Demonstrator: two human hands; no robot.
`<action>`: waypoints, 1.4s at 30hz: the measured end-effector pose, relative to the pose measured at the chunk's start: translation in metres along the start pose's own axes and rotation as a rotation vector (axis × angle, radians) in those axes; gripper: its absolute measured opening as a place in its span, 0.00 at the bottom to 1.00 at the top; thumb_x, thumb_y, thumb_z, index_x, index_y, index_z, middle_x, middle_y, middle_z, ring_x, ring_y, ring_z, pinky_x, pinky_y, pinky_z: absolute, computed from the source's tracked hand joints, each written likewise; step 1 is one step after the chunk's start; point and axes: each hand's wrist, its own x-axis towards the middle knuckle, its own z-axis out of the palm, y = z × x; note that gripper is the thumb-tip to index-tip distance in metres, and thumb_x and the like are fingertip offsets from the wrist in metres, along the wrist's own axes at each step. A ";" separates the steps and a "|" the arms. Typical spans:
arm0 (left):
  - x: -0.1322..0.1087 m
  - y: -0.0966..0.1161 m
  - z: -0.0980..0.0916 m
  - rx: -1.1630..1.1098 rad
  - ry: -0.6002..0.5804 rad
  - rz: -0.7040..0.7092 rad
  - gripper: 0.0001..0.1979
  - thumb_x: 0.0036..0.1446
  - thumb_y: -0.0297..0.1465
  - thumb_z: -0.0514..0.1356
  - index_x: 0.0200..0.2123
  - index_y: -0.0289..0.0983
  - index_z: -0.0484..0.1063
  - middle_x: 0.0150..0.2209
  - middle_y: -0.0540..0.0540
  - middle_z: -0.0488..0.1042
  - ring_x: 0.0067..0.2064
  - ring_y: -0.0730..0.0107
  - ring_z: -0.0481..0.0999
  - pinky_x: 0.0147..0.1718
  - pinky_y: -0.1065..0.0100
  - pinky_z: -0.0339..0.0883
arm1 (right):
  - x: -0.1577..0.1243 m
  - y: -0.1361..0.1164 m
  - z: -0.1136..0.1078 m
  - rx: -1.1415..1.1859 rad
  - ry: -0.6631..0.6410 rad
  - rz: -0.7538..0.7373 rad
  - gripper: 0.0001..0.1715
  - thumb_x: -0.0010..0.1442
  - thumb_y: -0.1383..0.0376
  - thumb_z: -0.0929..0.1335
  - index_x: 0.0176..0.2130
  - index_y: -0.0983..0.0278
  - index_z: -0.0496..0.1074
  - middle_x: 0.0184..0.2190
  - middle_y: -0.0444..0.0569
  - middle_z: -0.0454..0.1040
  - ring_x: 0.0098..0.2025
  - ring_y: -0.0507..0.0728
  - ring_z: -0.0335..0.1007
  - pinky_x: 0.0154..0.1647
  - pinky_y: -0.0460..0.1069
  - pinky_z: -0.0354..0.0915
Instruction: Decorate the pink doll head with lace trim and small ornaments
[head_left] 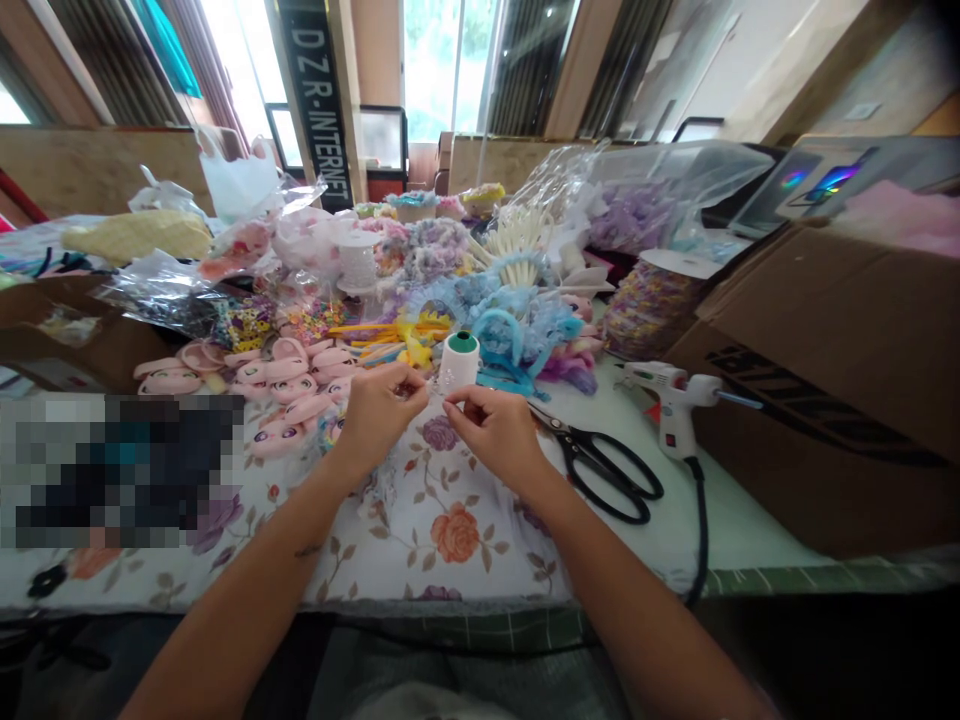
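Over the flowered cloth (420, 470), my left hand (379, 418) has its thumb and fingertips pressed together in a pinch. My right hand (496, 430) pinches a short way to its right, at about the same height. Whatever lies between the fingertips is too fine to make out. Just behind the gap between both hands stands a white thread spool (460, 365) with a green core top. Black-handled scissors (600, 460) lie right of my right hand. Pink doll-face pieces with painted eyes (292, 388) lie left of and behind my left hand.
A white glue gun (667, 395) with a dark cord lies before a large cardboard box (832, 390) at right. Yellow pipe cleaners (390, 330), blue fluffy trim (502, 320) and a multicoloured yarn spool (652, 300) crowd the back. Another open box (67, 330) stands left.
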 end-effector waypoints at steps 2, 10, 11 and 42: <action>0.001 0.000 -0.003 0.111 -0.042 0.087 0.06 0.47 0.24 0.57 0.21 0.37 0.71 0.24 0.50 0.73 0.28 0.71 0.69 0.32 0.70 0.62 | 0.001 0.001 -0.004 -0.014 -0.058 -0.017 0.06 0.54 0.67 0.68 0.30 0.65 0.77 0.16 0.40 0.66 0.20 0.48 0.58 0.24 0.44 0.54; -0.001 0.003 -0.005 -0.032 -0.452 -0.112 0.03 0.43 0.25 0.60 0.21 0.36 0.73 0.19 0.52 0.72 0.23 0.74 0.68 0.22 0.73 0.58 | 0.007 0.010 -0.021 0.190 -0.132 -0.111 0.08 0.58 0.64 0.69 0.33 0.64 0.79 0.26 0.46 0.74 0.27 0.50 0.65 0.28 0.45 0.59; -0.002 0.003 -0.004 -0.094 -0.507 -0.136 0.03 0.43 0.25 0.60 0.21 0.36 0.73 0.20 0.51 0.72 0.23 0.74 0.68 0.22 0.73 0.58 | 0.007 0.011 -0.023 0.230 -0.135 -0.105 0.08 0.58 0.63 0.69 0.32 0.64 0.79 0.25 0.46 0.74 0.26 0.50 0.64 0.28 0.45 0.58; 0.002 0.007 -0.005 0.057 -0.159 0.027 0.06 0.44 0.23 0.59 0.20 0.36 0.73 0.22 0.50 0.73 0.26 0.73 0.69 0.28 0.71 0.61 | -0.010 0.006 0.002 -0.103 0.090 -0.236 0.13 0.60 0.63 0.66 0.33 0.61 0.81 0.20 0.46 0.75 0.21 0.50 0.65 0.26 0.45 0.57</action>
